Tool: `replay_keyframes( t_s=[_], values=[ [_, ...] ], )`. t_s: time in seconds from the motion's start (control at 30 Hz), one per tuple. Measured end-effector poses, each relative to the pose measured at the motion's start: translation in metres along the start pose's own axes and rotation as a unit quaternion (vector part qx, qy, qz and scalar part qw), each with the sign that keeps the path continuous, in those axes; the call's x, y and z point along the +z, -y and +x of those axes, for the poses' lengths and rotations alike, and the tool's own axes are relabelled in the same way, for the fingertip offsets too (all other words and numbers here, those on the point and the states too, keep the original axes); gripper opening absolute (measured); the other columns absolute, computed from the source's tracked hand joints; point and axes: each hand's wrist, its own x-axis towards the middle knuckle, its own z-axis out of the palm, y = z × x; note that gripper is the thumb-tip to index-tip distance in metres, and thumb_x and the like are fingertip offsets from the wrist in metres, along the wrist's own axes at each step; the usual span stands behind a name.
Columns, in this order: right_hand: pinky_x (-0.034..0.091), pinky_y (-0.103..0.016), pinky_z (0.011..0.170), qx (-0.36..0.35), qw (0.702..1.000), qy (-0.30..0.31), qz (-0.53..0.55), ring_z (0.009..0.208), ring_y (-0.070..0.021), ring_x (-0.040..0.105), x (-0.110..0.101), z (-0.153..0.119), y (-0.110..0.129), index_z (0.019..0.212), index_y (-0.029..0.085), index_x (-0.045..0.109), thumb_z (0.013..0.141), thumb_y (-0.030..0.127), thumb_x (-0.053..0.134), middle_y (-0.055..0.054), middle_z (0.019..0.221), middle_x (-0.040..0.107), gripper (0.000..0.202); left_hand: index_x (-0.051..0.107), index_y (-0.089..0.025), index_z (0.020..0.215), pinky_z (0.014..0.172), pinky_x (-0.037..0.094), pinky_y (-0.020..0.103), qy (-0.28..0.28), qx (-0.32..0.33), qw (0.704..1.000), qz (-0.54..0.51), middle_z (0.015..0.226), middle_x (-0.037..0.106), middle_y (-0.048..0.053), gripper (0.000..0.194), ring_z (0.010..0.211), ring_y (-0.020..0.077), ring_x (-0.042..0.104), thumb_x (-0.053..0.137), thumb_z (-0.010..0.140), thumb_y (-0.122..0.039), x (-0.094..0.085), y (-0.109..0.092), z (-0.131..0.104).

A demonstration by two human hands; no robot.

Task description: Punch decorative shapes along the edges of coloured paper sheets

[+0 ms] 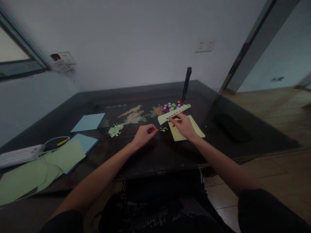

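My right hand [183, 126] grips a pale strip of paper [162, 119] with a row of small dark spots along it, perhaps holes. The strip is tilted, its right end raised toward the back. Beneath that hand lies a yellow sheet [179, 138] on the dark table. My left hand [145, 135] is closed, fingertips pinched together just above the tabletop; whether they hold anything is too small to tell. Between the hands is a little group of pale paper bits [164, 129]. A bigger pile of similar bits [115, 130] lies left of my left hand.
Behind the strip sit several small round red, purple and green items [173, 105]. A black cylinder [186, 83] stands at the back. Blue sheets [88, 122], green sheets [70, 155] and a white power strip [20, 156] with a cable occupy the left. A dark flat object [230, 127] lies right.
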Motion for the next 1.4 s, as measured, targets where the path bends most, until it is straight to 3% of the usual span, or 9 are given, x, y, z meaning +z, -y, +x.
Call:
replay_keyframes(
  t_s=[0.23, 0.43, 0.57, 0.73, 0.87, 1.2, 1.3, 1.4],
  values=[
    [0.051, -0.03, 0.055, 0.012, 0.998, -0.064, 0.023, 0.067, -0.0164, 0.062, -0.031, -0.011, 0.02, 0.082, 0.015, 0.064, 0.075, 0.035, 0.063, -0.007, 0.081, 0.066, 0.021, 0.066, -0.017, 0.082, 0.065, 0.043, 0.024, 0.069, 0.026, 0.996, 0.052, 0.076, 0.069, 0.002, 0.01, 0.07, 0.0145, 0.06, 0.058, 0.082, -0.023, 0.011, 0.0, 0.022],
    [0.052, -0.03, 0.054, 0.046, 0.995, -0.09, 0.022, 0.061, -0.0156, 0.061, -0.048, -0.037, 0.025, 0.078, 0.014, 0.063, 0.073, 0.034, 0.065, -0.007, 0.075, 0.067, 0.021, 0.067, -0.02, 0.083, 0.067, 0.043, 0.025, 0.053, 0.045, 0.988, 0.135, 0.084, 0.066, 0.003, 0.01, 0.075, 0.0156, 0.059, 0.057, 0.082, -0.022, 0.02, 0.002, 0.037],
    [0.053, -0.03, 0.053, 0.059, 0.992, -0.105, 0.034, 0.06, -0.017, 0.063, -0.051, -0.048, 0.023, 0.077, 0.014, 0.063, 0.072, 0.037, 0.067, -0.008, 0.074, 0.068, 0.024, 0.067, -0.02, 0.083, 0.068, 0.043, 0.026, 0.038, 0.066, 0.989, 0.131, 0.086, 0.064, 0.003, 0.01, 0.077, 0.0158, 0.058, 0.058, 0.082, -0.023, 0.023, 0.009, 0.035],
    [0.053, -0.03, 0.053, 0.076, 0.989, -0.106, 0.067, 0.061, -0.0178, 0.064, -0.043, -0.055, 0.019, 0.076, 0.015, 0.063, 0.072, 0.039, 0.068, -0.008, 0.073, 0.068, 0.026, 0.066, -0.019, 0.091, 0.067, 0.044, 0.026, -0.002, 0.054, 0.996, 0.07, 0.084, 0.064, 0.003, 0.014, 0.075, 0.0153, 0.057, 0.063, 0.079, -0.022, 0.018, 0.014, 0.034],
    [0.053, -0.03, 0.053, 0.086, 0.986, -0.102, 0.097, 0.06, -0.0175, 0.063, -0.034, -0.057, 0.017, 0.076, 0.014, 0.063, 0.071, 0.039, 0.069, -0.007, 0.071, 0.068, 0.026, 0.066, -0.018, 0.086, 0.065, 0.043, 0.025, -0.022, 0.018, 0.999, 0.023, 0.078, 0.065, 0.002, 0.01, 0.071, 0.0146, 0.057, 0.062, 0.078, -0.021, 0.015, 0.014, 0.035],
    [0.054, -0.031, 0.057, 0.067, 0.989, -0.095, 0.095, 0.063, -0.0188, 0.065, -0.018, -0.059, 0.017, 0.078, 0.015, 0.065, 0.072, 0.041, 0.069, -0.008, 0.075, 0.069, 0.026, 0.068, -0.017, 0.084, 0.064, 0.042, 0.025, 0.002, -0.028, 0.996, -0.087, 0.079, 0.068, 0.003, 0.014, 0.07, 0.0144, 0.058, 0.06, 0.078, -0.028, 0.015, 0.011, 0.033],
    [0.055, -0.032, 0.06, 0.046, 0.993, -0.082, 0.065, 0.065, -0.0195, 0.065, -0.016, -0.062, 0.01, 0.079, 0.015, 0.066, 0.073, 0.04, 0.068, -0.009, 0.077, 0.07, 0.026, 0.068, -0.014, 0.079, 0.054, 0.037, 0.023, 0.073, -0.084, 0.973, -0.202, 0.071, 0.065, 0.004, 0.036, 0.057, 0.0113, 0.052, 0.05, 0.085, -0.045, 0.014, 0.002, 0.032],
    [0.054, -0.034, 0.062, 0.028, 0.998, -0.063, 0.004, 0.065, -0.0213, 0.066, -0.016, -0.065, 0.006, 0.074, 0.016, 0.067, 0.074, 0.042, 0.067, -0.009, 0.073, 0.07, 0.026, 0.067, -0.013, 0.079, 0.052, 0.035, 0.023, 0.116, -0.143, 0.92, -0.346, 0.067, 0.062, 0.004, 0.049, 0.055, 0.01, 0.05, 0.044, 0.085, -0.056, 0.015, -0.009, 0.029]
  ],
)
